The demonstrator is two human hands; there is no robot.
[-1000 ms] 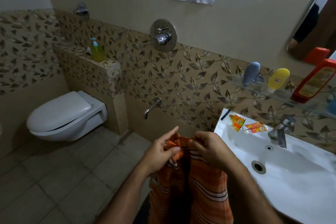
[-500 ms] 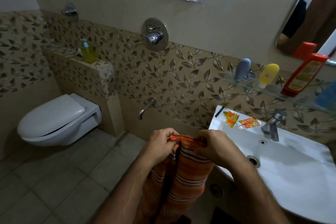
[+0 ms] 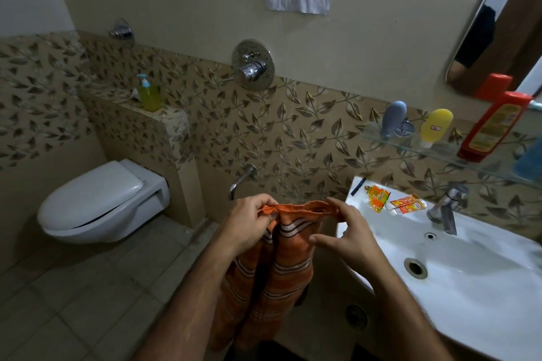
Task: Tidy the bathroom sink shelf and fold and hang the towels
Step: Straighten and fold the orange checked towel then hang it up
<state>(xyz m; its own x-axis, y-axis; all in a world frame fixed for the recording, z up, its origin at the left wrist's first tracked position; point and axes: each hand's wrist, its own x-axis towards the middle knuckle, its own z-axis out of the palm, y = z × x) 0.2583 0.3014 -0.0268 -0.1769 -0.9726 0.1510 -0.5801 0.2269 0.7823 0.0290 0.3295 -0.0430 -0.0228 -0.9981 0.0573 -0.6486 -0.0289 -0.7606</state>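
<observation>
An orange striped towel (image 3: 281,267) hangs down in front of me, left of the white sink (image 3: 469,287). My left hand (image 3: 249,224) grips its bunched top edge at the left. My right hand (image 3: 349,231) is at the top edge's right end, index finger and thumb spread apart, fingertips touching the cloth. On the glass shelf (image 3: 434,149) stand a grey bottle (image 3: 393,119), a yellow bottle (image 3: 435,127) and a red-orange bottle (image 3: 492,126). Two orange sachets (image 3: 378,198) (image 3: 407,204) lie on the sink's rim.
A sink tap (image 3: 447,205) stands at the basin's back. A white toilet (image 3: 99,202) is at the left, with a green soap dispenser (image 3: 148,94) on the tiled ledge above. A wall tap (image 3: 242,180) and mixer valve (image 3: 252,64) face me. A mirror (image 3: 498,20) hangs at the upper right.
My hands have drawn apart along the towel's top edge, spreading it. My right hand has loosened from a grip to spread fingers.
</observation>
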